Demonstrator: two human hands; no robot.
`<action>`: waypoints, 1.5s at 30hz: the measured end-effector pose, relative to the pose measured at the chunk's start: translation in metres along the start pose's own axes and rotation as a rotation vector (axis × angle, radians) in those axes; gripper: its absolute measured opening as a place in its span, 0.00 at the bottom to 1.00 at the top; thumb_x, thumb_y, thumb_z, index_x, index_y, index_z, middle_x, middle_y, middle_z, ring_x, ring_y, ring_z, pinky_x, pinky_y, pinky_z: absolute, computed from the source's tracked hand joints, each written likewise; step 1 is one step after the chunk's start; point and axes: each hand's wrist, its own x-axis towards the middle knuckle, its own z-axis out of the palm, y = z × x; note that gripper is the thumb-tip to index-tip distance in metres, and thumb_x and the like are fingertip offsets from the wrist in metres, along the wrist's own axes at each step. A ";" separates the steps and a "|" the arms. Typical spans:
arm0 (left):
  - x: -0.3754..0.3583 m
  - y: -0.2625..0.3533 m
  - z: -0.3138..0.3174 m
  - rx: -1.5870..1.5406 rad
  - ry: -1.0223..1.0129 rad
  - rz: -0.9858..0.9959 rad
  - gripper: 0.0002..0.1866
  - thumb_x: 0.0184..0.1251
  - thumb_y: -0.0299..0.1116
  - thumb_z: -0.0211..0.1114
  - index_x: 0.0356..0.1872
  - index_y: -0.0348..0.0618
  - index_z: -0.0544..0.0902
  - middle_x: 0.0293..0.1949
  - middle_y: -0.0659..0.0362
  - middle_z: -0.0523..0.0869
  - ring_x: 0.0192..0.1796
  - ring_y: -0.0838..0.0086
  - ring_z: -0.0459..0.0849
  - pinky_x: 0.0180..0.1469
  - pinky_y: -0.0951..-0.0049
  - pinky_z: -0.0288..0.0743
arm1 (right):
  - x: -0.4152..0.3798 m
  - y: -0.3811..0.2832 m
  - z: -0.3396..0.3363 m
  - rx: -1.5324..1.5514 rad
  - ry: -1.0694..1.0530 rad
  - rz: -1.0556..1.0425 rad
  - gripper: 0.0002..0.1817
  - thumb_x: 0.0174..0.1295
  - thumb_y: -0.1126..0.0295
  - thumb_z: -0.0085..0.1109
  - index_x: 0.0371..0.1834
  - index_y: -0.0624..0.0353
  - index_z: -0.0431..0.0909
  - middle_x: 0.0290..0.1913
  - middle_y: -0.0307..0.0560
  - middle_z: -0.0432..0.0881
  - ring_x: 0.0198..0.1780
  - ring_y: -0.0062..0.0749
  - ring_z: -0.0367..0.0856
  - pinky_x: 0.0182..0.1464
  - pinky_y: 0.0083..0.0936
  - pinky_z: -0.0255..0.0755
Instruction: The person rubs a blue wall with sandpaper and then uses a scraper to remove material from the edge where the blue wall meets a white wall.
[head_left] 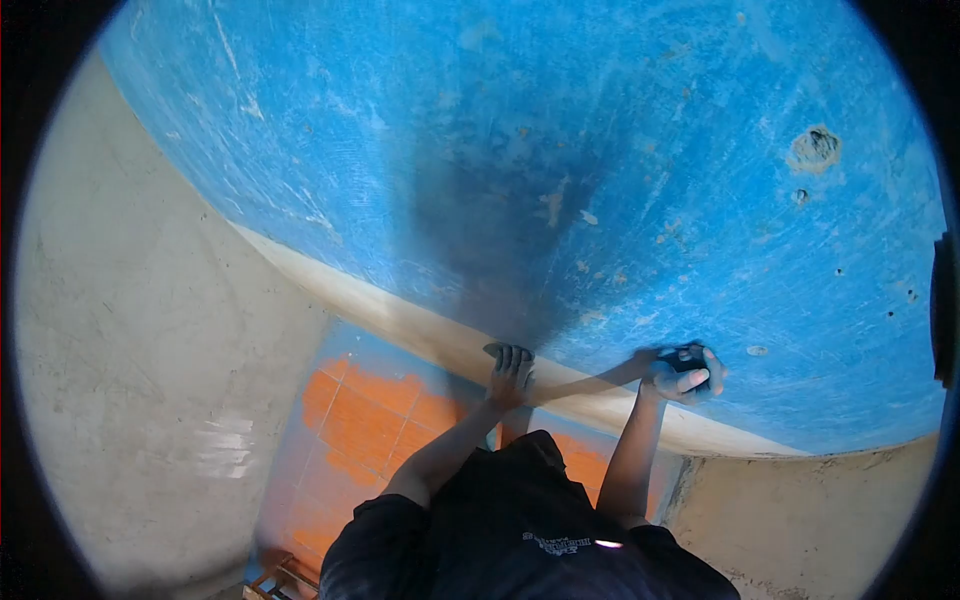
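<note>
In the head view, my right hand (690, 376) is closed around a small dark block-like thing (684, 353) at the lower part of the blue wall (650, 200). Its exact kind is hidden by my fingers and shadow. My left hand (511, 372) lies with fingers stretched out on the whitish band (400, 322) at the wall's foot, and I see nothing held in it. Greyish dust seems to coat both hands. The blue paint around them is scuffed, with pale scratches and chips.
A larger hole (817, 149) and several small pits mark the wall on the right. Bare grey wall (150, 300) stands at the left, beige wall (800, 510) at the lower right. Dusty orange tiles (365, 410) lie below; a brown frame-like object (275, 578) is at the bottom left.
</note>
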 end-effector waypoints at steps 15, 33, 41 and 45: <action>0.002 0.003 0.050 0.248 0.015 0.047 0.20 0.57 0.35 0.54 0.49 0.34 0.71 0.49 0.35 0.71 0.52 0.36 0.69 0.57 0.38 0.57 | 0.003 -0.005 -0.001 0.006 -0.047 0.018 0.14 0.70 0.63 0.35 0.37 0.63 0.66 0.27 0.44 0.66 0.18 0.21 0.62 0.18 0.17 0.63; 0.044 0.038 0.003 0.053 0.116 0.043 0.18 0.60 0.35 0.54 0.48 0.34 0.73 0.50 0.37 0.72 0.52 0.38 0.70 0.56 0.42 0.59 | 0.001 0.001 -0.003 -0.015 -0.038 -0.017 0.14 0.70 0.63 0.36 0.38 0.62 0.67 0.28 0.44 0.66 0.17 0.19 0.62 0.16 0.16 0.62; 0.028 0.033 0.004 -0.046 0.061 0.067 0.18 0.56 0.32 0.53 0.47 0.35 0.72 0.49 0.35 0.72 0.51 0.36 0.69 0.51 0.39 0.61 | 0.001 0.002 -0.002 -0.008 -0.034 -0.013 0.13 0.69 0.64 0.36 0.38 0.62 0.67 0.28 0.44 0.66 0.16 0.19 0.62 0.15 0.15 0.61; 0.101 0.074 -0.033 0.047 0.331 0.032 0.16 0.59 0.32 0.50 0.46 0.34 0.71 0.49 0.31 0.70 0.49 0.31 0.68 0.50 0.37 0.59 | -0.001 0.003 -0.004 -0.049 -0.027 -0.037 0.12 0.69 0.64 0.36 0.37 0.62 0.66 0.28 0.44 0.66 0.16 0.19 0.62 0.15 0.15 0.61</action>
